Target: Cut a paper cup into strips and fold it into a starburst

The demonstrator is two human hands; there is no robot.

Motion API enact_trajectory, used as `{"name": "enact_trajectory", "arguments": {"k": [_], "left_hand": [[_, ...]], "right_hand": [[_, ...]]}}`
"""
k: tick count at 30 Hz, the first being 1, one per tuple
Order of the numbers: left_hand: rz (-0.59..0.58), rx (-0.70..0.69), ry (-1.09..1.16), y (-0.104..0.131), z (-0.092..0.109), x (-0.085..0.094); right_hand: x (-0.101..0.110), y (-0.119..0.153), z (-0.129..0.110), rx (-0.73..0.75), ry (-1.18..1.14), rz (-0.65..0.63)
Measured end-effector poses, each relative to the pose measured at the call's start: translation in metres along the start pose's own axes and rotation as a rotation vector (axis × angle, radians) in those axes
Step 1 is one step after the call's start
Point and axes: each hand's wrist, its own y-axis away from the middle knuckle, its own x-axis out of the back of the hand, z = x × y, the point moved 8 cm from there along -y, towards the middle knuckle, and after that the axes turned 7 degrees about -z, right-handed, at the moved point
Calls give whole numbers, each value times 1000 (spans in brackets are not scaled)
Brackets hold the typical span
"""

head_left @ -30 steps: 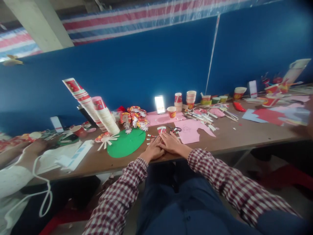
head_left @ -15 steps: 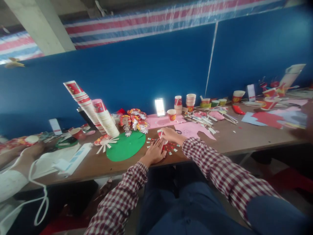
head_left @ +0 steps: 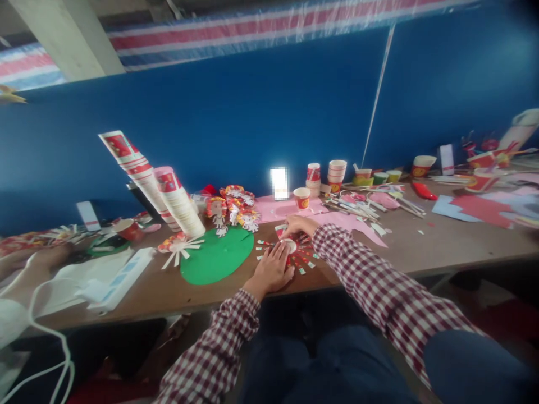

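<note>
Cut cup (head_left: 290, 246) held down on the table (head_left: 404, 241) by the flat, outstretched left hand (head_left: 274, 266).
Its splayed strips (head_left: 311, 264) are probably light and easily creased; the base is best held. Whether anything is pinched by the curled right hand (head_left: 300, 225) cannot be told. No print can be read.

Long brown tabletop (head_left: 404, 238) in front of a big blue partition (head_left: 236, 112), striped sheeting (head_left: 252, 35) above it, chunky pale pillar (head_left: 71, 39) upper left.
</note>
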Motion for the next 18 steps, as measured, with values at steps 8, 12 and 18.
{"name": "enact_trajectory", "arguments": {"k": [8, 12, 18], "left_hand": [[104, 10, 70, 8, 3, 19], [345, 58, 65, 24, -1, 41], [606, 58, 116, 49, -11, 60]], "right_hand": [[21, -10, -13, 166, -47, 97], [42, 7, -40, 490, -211, 154], [65, 86, -72, 1038, -211, 331]]}}
